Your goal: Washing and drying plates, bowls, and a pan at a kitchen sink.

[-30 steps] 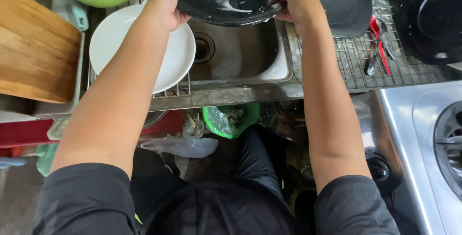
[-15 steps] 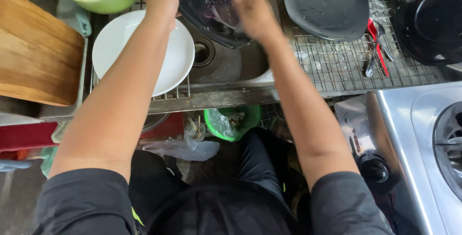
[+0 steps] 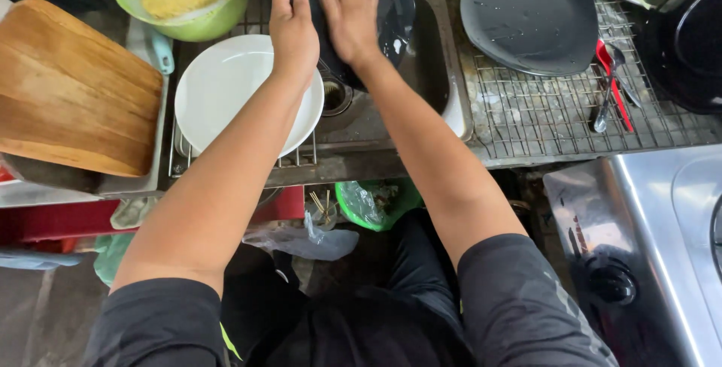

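Right hand (image 3: 350, 10) moved from the rim onto the black plate (image 3: 395, 6).

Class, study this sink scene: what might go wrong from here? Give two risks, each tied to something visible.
1. The dark plate looks wet and soapy; gripped only at its edge by the left hand while the right hand rubs it, it may slip into the sink.
2. The white plate lies right under the left forearm; a shift could knock it on its rack.

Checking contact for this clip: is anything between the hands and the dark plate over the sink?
Nothing visible. The left hand grips the dark plate at its left edge, and the right hand lies flat on its face, above the sink.
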